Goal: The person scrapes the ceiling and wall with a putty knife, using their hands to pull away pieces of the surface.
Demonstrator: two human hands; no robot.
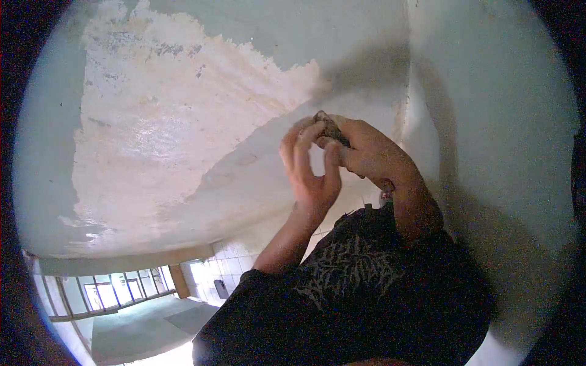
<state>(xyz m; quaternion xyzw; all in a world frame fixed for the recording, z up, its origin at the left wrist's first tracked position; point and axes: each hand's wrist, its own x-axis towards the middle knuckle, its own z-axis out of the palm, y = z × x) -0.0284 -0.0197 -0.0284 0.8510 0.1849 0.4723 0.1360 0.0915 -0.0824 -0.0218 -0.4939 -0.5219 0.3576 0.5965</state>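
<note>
A small, dark grey-brown piece (332, 129) with a pointed upper end is between my two hands, in front of the wall. My right hand (366, 147) has its fingers wrapped round the lower right part of the piece. The curled fingers of my left hand (312, 161) pinch its upper left side, leaving a gap between the thumb and the palm. The fingers hide part of the piece, and its material is too unclear to tell.
A large pale, bare patch (146, 122) with ragged edges shows in the light green painted surface (244, 21). A corner line (408, 73) runs down to the right of my hands. Barred windows (116, 290) and white tiles (232, 262) appear at the lower left.
</note>
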